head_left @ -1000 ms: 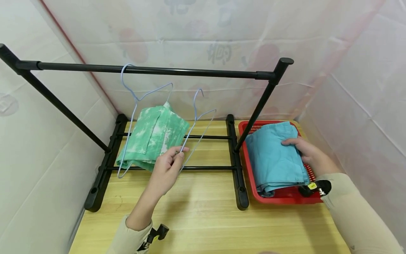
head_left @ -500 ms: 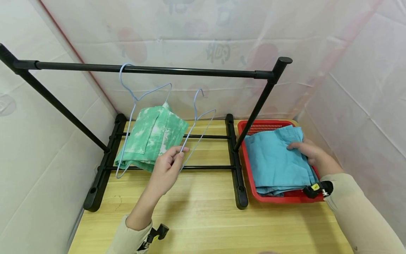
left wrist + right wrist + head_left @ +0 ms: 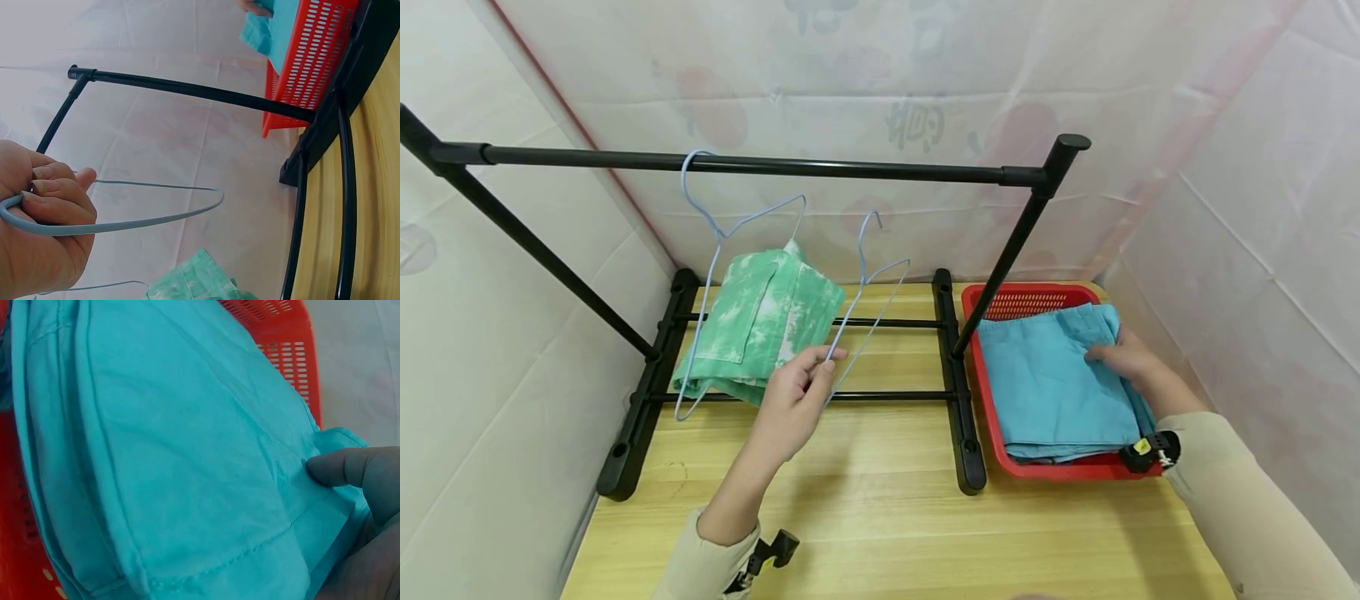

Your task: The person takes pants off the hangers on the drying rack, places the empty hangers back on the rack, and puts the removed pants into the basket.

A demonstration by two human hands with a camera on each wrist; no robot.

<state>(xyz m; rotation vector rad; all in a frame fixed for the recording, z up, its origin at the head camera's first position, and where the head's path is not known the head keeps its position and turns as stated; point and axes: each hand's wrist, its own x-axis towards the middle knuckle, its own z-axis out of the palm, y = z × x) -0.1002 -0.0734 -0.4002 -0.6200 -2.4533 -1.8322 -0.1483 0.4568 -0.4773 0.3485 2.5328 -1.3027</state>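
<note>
My left hand [image 3: 795, 398] pinches a pale blue wire hanger [image 3: 863, 283] near its lower side, hook up, just right of the rack's middle. In the left wrist view the fingers curl round the hanger's wire [image 3: 144, 223]. At the right, my right hand [image 3: 1129, 360] grips the edge of a folded turquoise garment [image 3: 1048, 375] that lies in a red basket [image 3: 995, 433]. The right wrist view shows the thumb pressed on top of the cloth [image 3: 187, 444], a stitched seam running beside it; the other fingers are mostly hidden beneath.
A black rack [image 3: 850, 168] stands on the wooden table [image 3: 880, 517]. From its bar hangs another blue hanger [image 3: 721, 236] carrying a folded green-and-white garment [image 3: 760, 321]. The rack's right foot [image 3: 964, 433] is close beside the basket. Pale curtains [image 3: 850, 100] enclose the sides and back.
My right hand has shifted a little to the right, drawing the turquoise garment's edge along, so the cloth lies wider and flatter across the basket. The left hand and its hanger stay in place.
</note>
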